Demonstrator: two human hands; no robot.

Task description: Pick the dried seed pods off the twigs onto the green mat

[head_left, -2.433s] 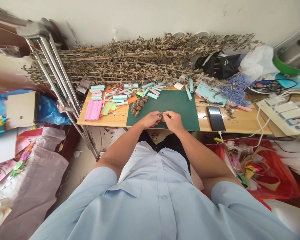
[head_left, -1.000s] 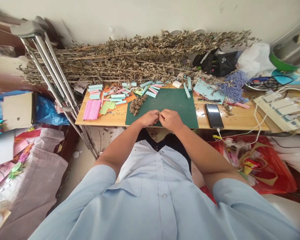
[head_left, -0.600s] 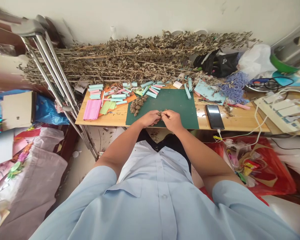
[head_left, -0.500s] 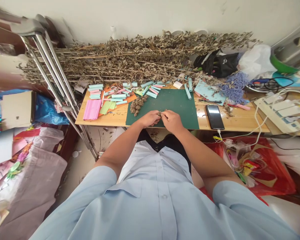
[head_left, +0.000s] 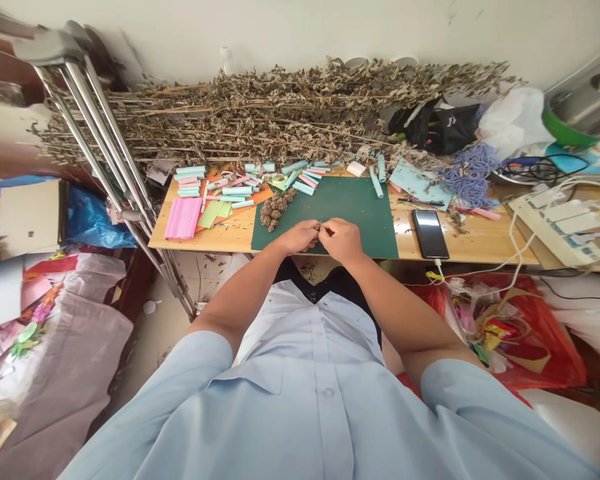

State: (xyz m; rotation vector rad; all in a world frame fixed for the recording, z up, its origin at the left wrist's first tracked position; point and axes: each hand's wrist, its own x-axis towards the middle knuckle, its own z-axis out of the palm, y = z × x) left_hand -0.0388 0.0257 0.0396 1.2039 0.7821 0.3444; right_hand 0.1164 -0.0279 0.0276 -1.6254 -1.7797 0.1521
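Over the front edge of a green mat, my left hand and my right hand meet, fingertips together. Both are closed around a small bit of dried plant, mostly hidden by the fingers. A pile of brown balls of dried plant lies on the mat's left side, just beyond my left hand. Rolled blue and pink paper tubes are strewn behind and to the left of the mat.
Long dried plant stalks stretch along the wall. A phone on a cable and a power strip sit to the right, near purple string. Crutches lean at the left; a red bag is below right.
My right hand has shifted slightly, its fingers curling closer to my left hand's fingertips. The pile of balls and the mat stay as they were.
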